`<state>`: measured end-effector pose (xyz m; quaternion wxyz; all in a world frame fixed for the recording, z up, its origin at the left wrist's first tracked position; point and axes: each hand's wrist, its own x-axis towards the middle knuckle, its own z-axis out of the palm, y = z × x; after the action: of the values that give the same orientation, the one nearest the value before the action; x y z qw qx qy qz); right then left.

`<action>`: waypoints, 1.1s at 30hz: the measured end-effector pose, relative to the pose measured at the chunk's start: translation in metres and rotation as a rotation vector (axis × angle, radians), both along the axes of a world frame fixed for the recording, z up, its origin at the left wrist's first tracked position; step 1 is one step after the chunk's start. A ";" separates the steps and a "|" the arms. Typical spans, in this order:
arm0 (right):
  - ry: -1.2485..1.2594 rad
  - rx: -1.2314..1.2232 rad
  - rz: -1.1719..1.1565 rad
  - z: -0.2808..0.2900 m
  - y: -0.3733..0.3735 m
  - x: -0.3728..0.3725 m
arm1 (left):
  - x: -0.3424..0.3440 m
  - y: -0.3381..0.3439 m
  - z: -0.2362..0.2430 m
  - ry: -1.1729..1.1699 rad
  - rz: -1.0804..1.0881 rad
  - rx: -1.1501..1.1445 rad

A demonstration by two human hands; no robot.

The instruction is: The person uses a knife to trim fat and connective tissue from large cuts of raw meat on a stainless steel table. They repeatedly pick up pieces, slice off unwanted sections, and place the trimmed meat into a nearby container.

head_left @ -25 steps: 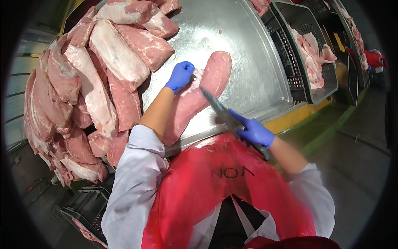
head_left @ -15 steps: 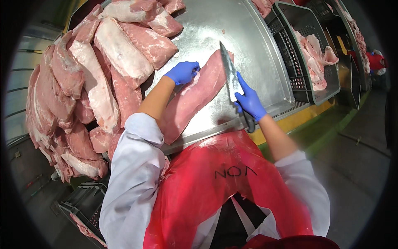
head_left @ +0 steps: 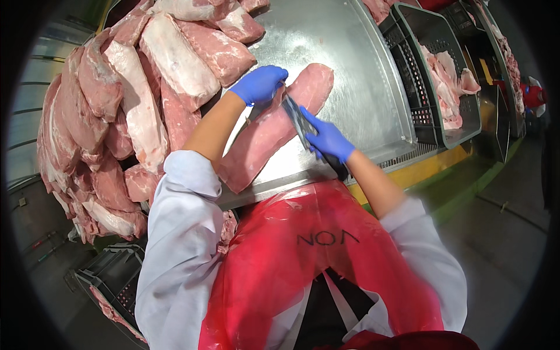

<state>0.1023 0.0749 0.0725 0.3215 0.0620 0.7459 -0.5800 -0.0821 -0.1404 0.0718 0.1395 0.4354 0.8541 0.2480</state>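
A long, pale pink boneless pork loin (head_left: 256, 149) lies slantwise on the metal table in front of me. My left hand (head_left: 261, 86), in a blue glove, is closed at its upper left side, gripping a thin flap at the meat's edge; the fingertips are partly hidden. In my right hand (head_left: 331, 140), gloved likewise, is a knife (head_left: 298, 121) with a dark handle. Its blade crosses the loin, and the tip is at the flap beside my left hand.
Many pork loins (head_left: 175, 55) are heaped on the left. The metal table (head_left: 356, 87) has a raised rim. A dark crate (head_left: 461, 128) at the right holds pale trimmings (head_left: 446, 87); another crate (head_left: 116, 268) stands low at the left. A person in red (head_left: 532, 95) is far right.
My right hand has swung the knife left and down, from the loin's far end to the flap by my left hand. The left hand has risen slightly, lifting the meat's edge.
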 end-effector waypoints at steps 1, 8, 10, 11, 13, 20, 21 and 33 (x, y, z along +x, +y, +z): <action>-0.009 -0.018 -0.032 -0.002 -0.008 -0.019 | 0.000 0.003 0.004 0.017 -0.017 -0.009; 0.232 0.008 0.169 -0.029 0.001 0.048 | 0.000 -0.015 0.031 0.089 0.041 -0.049; 0.102 -0.011 0.155 -0.017 -0.008 0.042 | 0.010 -0.018 0.043 0.172 0.023 -0.001; 0.048 -0.011 0.134 -0.012 -0.019 0.026 | 0.017 -0.017 0.049 0.218 0.007 -0.014; -0.049 -0.019 0.100 -0.005 -0.046 -0.018 | 0.030 -0.016 0.069 0.320 -0.020 -0.056; 0.403 0.107 0.389 -0.016 -0.027 0.051 | 0.093 -0.066 0.112 0.398 0.262 0.156; 0.212 0.064 0.393 -0.005 -0.036 0.047 | 0.113 -0.073 0.120 0.433 0.280 0.219; 0.221 -0.075 0.176 -0.016 -0.017 -0.022 | 0.436 -0.263 0.030 -0.170 0.990 -0.792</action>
<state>0.0802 0.0581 0.0563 0.2893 -0.0798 0.7572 -0.5802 0.3537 -0.4031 0.1021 0.2260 -0.1164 0.9670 -0.0175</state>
